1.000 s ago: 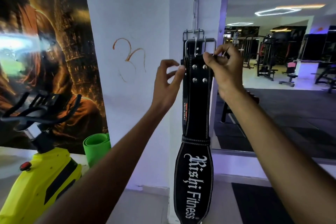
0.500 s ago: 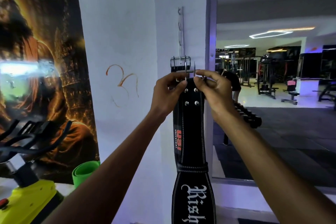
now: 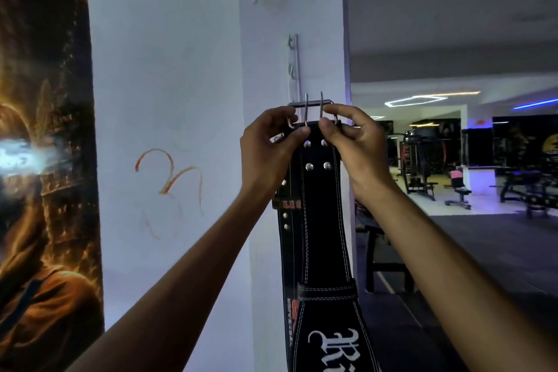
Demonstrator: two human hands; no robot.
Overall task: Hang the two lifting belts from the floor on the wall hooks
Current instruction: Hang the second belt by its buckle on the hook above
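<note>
While both forearms reach up from the lower corners, the left hand (image 3: 271, 148) and the right hand (image 3: 353, 145) pinch the top of a black belt (image 3: 320, 220), each grip closed on its upper edge just below the metal buckle (image 3: 314, 112). The belt hangs straight down a white wall (image 3: 181, 69), its four rivets showing between the thumbs and white lettering at its broad lower part. A second belt (image 3: 285, 205) lies behind it, its edge showing at the left. Above the buckle, a vertical hook rail (image 3: 294, 66) is fixed to the wall. A poster (image 3: 42, 190) lies left; gym machines (image 3: 422, 166) stand far right.
</note>
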